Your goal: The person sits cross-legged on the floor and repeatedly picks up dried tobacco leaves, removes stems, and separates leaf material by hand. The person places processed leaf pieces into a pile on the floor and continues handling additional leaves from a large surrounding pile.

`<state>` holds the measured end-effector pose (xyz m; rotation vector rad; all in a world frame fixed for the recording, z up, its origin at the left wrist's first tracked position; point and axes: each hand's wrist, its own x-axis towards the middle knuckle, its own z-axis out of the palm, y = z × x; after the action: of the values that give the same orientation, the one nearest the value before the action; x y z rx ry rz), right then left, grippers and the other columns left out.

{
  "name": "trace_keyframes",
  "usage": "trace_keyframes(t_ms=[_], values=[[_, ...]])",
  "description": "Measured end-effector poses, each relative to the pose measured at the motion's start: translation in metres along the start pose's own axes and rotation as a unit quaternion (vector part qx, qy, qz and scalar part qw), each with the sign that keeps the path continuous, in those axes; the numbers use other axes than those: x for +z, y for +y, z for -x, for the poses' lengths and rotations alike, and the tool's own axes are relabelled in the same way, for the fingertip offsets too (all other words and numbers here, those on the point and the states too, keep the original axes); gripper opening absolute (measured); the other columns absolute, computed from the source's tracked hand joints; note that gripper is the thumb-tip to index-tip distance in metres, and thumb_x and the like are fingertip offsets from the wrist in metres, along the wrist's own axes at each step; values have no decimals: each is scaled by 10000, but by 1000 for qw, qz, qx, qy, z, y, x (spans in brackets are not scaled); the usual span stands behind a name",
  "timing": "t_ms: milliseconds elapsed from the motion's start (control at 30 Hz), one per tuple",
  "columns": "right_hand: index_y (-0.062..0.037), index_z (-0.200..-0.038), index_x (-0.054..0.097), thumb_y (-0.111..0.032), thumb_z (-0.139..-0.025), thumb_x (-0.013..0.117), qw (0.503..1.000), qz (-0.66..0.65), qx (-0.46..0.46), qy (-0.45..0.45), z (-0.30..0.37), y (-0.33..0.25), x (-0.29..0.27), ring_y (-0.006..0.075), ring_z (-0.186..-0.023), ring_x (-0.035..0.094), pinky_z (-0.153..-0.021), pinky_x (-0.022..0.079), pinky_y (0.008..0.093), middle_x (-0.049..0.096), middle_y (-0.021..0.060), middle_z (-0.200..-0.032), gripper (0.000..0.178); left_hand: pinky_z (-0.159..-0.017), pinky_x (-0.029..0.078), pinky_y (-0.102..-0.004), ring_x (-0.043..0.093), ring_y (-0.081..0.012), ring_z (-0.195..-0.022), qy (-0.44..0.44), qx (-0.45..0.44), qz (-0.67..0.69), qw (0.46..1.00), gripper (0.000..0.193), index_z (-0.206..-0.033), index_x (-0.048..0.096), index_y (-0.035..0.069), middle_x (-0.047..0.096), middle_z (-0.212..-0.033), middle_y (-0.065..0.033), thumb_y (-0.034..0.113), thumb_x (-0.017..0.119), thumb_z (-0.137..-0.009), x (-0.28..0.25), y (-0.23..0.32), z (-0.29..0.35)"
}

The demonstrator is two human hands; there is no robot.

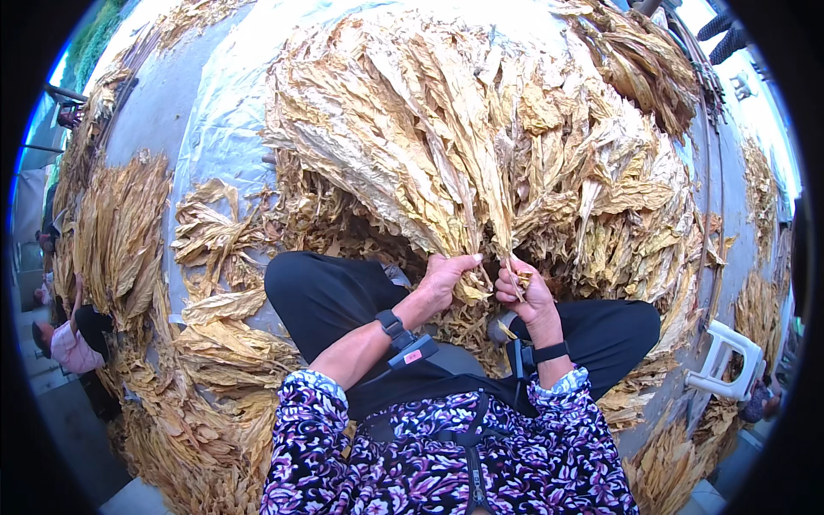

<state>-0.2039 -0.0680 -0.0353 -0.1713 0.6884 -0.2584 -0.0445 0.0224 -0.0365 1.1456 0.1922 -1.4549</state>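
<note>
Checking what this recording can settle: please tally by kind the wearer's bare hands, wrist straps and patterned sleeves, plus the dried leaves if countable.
Left hand and right hand: 2
Black wrist straps: 2
Patterned sleeves: 2
Total: 6; the dried leaves overlap too much to count.

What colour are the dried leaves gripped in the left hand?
The dried leaves are pale yellow to tan, seen best in the head view.

Leaf heap (369, 120): before you, beyond your left knee (293, 287) and right knee (631, 333).
Left hand (445, 278) and right hand (530, 299): between these knees.
Sheet (225, 129): on the ground (163, 107), left of the heap.
Stool (725, 369): at the right, past your right knee.
Other person (75, 345): far at your left.
</note>
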Motion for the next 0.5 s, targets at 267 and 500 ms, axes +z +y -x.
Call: trace_keyframes(t_ms=[267,500], values=[[-24,-941,568,-222,-946,469,959,248,-66,121,2,6,20,59,-504,468,-443,380,217,559,-1,-672,222,-661,564,-341,651,-195,-727,-47,-49,36,997,213,-983,604,-37,658,-839,-99,43,647,-790,13,14,14],[7,-778,543,-127,-905,492,727,597,-298,162,-17,28,21,134,-543,493,-519,412,309,511,85,-589,193,-674,518,-281,624,-143,-724,-19,8,-16,1000,264,-980,628,-30,660,-876,-64,32,699,-734,5,5,3]])
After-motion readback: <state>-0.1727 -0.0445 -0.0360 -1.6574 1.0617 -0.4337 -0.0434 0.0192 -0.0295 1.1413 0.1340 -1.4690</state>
